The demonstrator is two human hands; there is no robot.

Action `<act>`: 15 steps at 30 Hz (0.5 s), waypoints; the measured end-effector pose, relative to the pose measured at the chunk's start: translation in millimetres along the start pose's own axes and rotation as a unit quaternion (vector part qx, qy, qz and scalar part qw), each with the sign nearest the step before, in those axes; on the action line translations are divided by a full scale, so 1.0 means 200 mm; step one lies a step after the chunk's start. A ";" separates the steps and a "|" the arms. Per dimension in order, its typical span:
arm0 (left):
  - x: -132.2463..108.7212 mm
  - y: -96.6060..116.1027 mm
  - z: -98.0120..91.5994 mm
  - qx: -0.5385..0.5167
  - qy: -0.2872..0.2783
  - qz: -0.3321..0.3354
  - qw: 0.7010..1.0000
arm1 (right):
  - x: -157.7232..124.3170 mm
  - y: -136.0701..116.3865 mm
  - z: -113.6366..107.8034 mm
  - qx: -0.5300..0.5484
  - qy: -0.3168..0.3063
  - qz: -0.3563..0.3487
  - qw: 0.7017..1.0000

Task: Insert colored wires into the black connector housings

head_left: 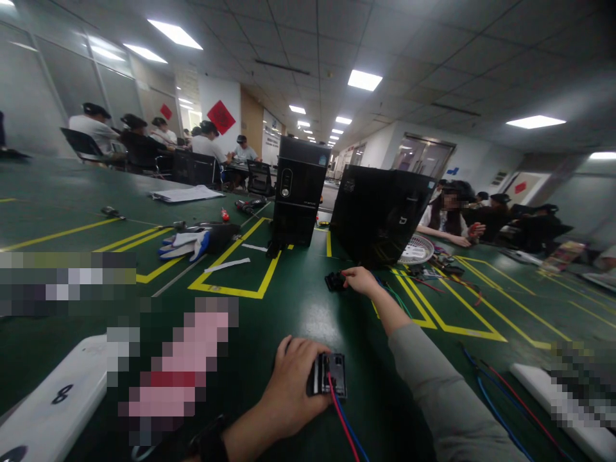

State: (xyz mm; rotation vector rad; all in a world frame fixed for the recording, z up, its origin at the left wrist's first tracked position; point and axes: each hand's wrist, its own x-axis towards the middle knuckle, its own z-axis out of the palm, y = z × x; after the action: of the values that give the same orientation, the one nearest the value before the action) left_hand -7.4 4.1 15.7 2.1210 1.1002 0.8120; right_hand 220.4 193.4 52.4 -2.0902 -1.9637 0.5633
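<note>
In the lower middle, my left hand is wrapped round the left side of a small black box-like part, with red and blue wires running from it toward the bottom edge. Farther forward, my right hand is closed, its thumb and fingers pinching the right end of a small black piece at the table's middle. The pinched end is hidden by the fingertips.
Two black computer cases stand behind my hands. Gloves and papers lie left. A white basket, loose wires and a seated person are right. Yellow tape marks the green table.
</note>
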 end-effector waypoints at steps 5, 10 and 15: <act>0.00 -0.01 0.01 0.003 0.006 0.006 1.000 | -0.01 -0.02 -0.01 -0.024 0.004 -0.006 1.000; 0.00 0.00 0.00 0.007 0.005 0.005 1.000 | -0.02 -0.04 0.00 -0.045 0.009 0.002 0.999; 0.00 0.00 0.00 0.002 0.004 0.007 1.000 | -0.03 -0.05 0.00 -0.063 0.028 0.006 0.998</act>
State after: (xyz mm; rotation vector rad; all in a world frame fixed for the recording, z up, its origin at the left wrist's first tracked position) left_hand -8.4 3.4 16.1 2.1329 1.0939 0.8250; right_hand 210.8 187.7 58.2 -2.1685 -2.0042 0.3885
